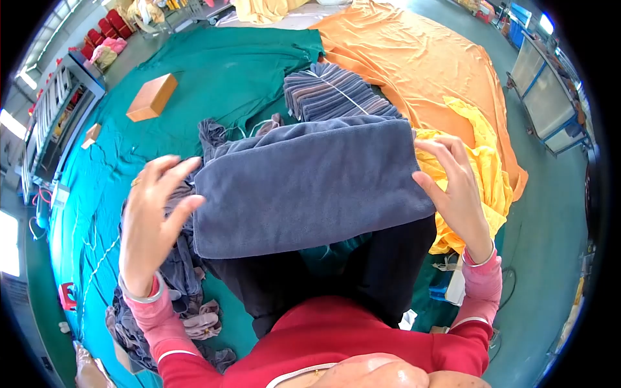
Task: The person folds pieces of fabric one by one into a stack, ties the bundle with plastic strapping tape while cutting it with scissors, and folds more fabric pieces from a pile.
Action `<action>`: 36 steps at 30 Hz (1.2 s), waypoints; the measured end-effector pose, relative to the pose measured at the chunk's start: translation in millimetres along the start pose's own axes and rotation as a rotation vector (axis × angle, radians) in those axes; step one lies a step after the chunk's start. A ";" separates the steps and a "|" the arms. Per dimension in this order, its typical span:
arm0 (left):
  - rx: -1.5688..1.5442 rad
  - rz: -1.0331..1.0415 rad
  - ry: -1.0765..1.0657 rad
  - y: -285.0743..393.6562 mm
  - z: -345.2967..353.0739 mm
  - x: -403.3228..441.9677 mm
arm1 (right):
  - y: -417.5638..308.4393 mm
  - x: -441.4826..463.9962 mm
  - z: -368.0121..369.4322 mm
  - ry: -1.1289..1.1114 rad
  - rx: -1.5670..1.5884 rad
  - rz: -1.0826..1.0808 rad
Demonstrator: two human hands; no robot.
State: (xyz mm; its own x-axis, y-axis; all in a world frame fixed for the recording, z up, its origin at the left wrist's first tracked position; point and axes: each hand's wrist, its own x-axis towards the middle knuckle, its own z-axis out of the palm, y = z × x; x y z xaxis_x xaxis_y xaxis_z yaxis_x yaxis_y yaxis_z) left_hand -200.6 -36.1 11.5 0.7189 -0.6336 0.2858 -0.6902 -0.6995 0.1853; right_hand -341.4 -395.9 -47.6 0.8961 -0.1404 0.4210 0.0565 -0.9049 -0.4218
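Observation:
A dark grey towel (310, 187), folded into a wide rectangle, lies across my lap on black trousers. My left hand (150, 220) is at the towel's left edge, fingers spread and thumb apart, close to the corner. At the opposite edge my right hand (458, 187) has its thumb and fingers apart; the fingertips are at the cloth, but I cannot tell how firmly they touch. Just beyond the towel sits a tied stack of folded grey towels (333, 94), with a pale string across it. Loose grey cloths (181, 271) are heaped to my left.
A green sheet (213, 64) covers the floor, with an orange sheet (407, 52) at the upper right. Yellow fabric (485, 187) lies bunched to my right. A cardboard box (152, 97) stands at the far left, and a wheeled cart (543, 90) at the far right.

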 end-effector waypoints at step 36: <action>-0.455 -1.329 0.034 -362.3 471.7 -87.2 | 5.3 70.1 74.5 -0.509 -0.174 -0.092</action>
State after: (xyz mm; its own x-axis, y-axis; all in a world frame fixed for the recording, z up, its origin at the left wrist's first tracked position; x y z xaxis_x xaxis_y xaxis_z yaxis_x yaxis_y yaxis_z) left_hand 25.6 116.7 -524.0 0.8492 0.4201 -0.3200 0.5236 -0.5908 0.6139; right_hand -245.5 -380.6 -80.1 0.9933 0.1155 -0.0107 0.1094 -0.9636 -0.2441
